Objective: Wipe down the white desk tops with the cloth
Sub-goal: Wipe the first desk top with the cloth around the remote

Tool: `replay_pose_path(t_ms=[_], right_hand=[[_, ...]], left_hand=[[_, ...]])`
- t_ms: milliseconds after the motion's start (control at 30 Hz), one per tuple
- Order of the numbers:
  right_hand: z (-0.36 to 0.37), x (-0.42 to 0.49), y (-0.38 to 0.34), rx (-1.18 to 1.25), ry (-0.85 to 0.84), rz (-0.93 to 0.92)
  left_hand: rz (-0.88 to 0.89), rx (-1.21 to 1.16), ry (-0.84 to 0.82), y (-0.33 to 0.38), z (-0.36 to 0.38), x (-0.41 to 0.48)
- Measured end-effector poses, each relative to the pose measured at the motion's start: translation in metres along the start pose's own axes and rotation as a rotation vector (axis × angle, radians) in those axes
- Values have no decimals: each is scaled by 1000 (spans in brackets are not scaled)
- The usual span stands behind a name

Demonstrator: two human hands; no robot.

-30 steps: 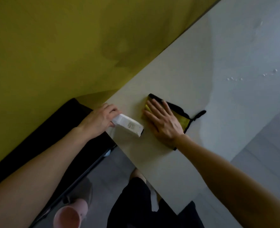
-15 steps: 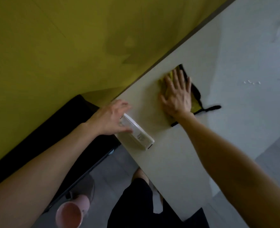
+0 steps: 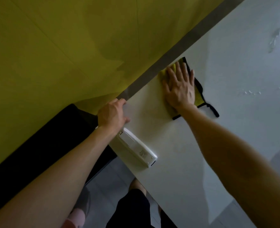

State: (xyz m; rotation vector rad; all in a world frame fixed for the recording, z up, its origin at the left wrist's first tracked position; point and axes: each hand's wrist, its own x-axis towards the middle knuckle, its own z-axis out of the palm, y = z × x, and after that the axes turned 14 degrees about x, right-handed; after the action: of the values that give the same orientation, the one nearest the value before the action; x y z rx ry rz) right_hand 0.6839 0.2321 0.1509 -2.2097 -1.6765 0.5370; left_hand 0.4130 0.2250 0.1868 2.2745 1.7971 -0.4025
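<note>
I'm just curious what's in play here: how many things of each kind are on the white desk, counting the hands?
Yellow cloth with black trim: 1
White remote control: 1
Hands: 2 (left hand, right hand flat on the cloth)
Total: 4

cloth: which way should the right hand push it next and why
Probably sweep the cloth rightward: the right hand presses it flat at the desk's back edge, and water droplets lie unwiped to its right.
</note>
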Motion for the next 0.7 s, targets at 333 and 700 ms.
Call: replay_pose_path(t_ms=[333,700], right_hand=[[1,4,-7,1,-149,-316],[30,-50,-52,-45,-289,-522]], left_hand=[[15,8,24,2,-3,1],[52,40,-29,8,-19,6]])
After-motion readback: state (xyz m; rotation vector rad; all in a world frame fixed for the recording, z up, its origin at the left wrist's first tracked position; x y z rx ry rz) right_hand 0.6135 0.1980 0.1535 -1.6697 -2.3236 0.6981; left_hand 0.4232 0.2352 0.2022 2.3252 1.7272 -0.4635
